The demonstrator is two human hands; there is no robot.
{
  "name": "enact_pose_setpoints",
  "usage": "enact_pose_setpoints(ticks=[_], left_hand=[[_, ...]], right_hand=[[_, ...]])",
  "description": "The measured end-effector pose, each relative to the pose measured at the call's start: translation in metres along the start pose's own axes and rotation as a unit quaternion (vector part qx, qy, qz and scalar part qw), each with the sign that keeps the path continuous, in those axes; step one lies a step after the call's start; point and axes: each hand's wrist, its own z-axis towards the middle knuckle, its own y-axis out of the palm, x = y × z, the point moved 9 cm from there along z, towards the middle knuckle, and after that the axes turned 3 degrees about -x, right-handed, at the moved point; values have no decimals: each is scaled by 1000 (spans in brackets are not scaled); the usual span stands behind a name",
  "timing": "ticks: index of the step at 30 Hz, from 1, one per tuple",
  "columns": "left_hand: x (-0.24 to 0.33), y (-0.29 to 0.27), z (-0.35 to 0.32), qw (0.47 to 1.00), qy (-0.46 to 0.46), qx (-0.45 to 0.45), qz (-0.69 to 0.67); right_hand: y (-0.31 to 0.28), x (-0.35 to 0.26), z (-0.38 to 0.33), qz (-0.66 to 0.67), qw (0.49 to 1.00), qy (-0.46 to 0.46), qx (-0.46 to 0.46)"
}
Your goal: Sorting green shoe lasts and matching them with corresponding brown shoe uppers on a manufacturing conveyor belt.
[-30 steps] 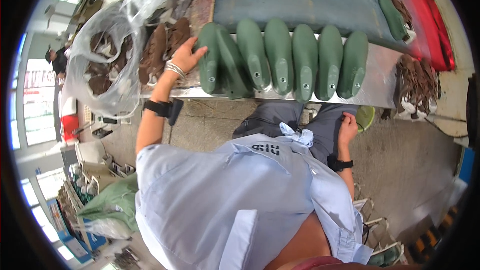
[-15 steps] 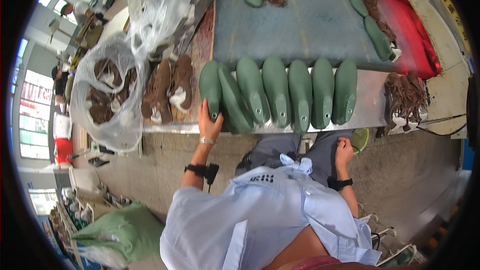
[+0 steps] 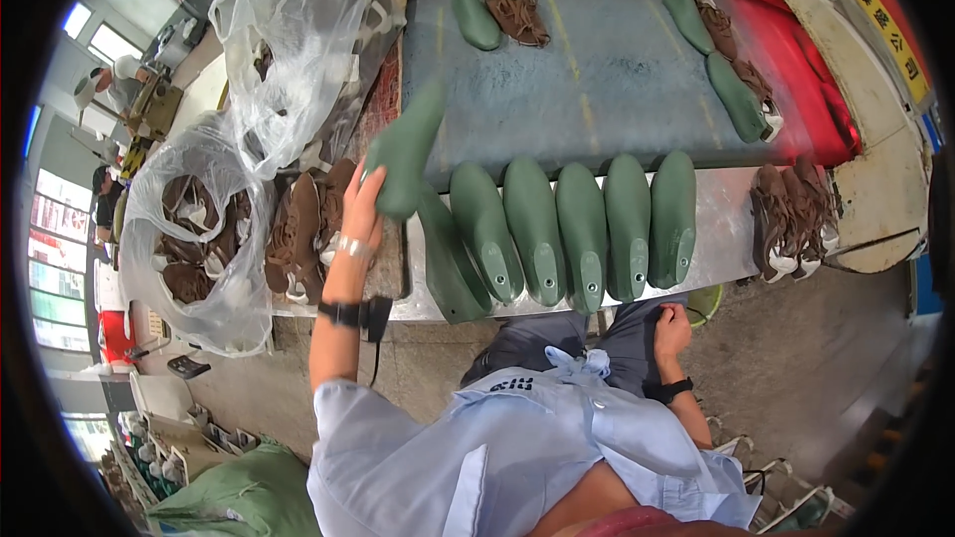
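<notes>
My left hand (image 3: 363, 207) grips a green shoe last (image 3: 410, 154) near its heel end. It is lifted off the bench, tilted with the toe pointing away and slightly blurred. Several more green lasts (image 3: 529, 229) lie side by side on the metal bench top (image 3: 731, 224), toes pointing away. The leftmost of the row, a slanting last (image 3: 450, 264), lies on its side. Close to my left hand are brown shoe uppers (image 3: 295, 237) with white linings. My right hand (image 3: 672, 334) rests on my thigh below the bench edge, fingers curled, with nothing seen in it.
Clear plastic bags (image 3: 288, 60) with brown uppers stand at the left. Beyond the lasts runs a grey belt (image 3: 607, 80), bearing lasts and uppers near its far and right sides. Red sheeting (image 3: 811, 89) covers the belt's right side. More brown uppers (image 3: 791, 214) lie at the bench's right end.
My left hand has lifted the leftmost last off the bench and carried it left and away from me. The view has shifted a little. My right hand stays on my thigh.
</notes>
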Motion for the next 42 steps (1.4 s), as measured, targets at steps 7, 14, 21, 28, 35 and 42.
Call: enact_pose_setpoints(ticks=[7,14,21,28,35,42], left_hand=[[-96,45,156,939,-68,21,335],[-164,78,185,814,-156,-4,560],[-60,33,75,897,44,-10,439],[13,-80,-65,586,162,161,777],[-8,-109,-85,544,103,147,820],[42,-95,-25,960,65,81,261]], right_hand=[[1,-8,-2,-8,1000,-9,-13],[2,-2,-6,14,999,-12,-36],[1,1,1,9,999,-35,-39],[2,-8,1,-14,999,-23,-37],[3,-4,-2,-35,999,-15,-30],[1,5,-5,7,999,-6,-39]])
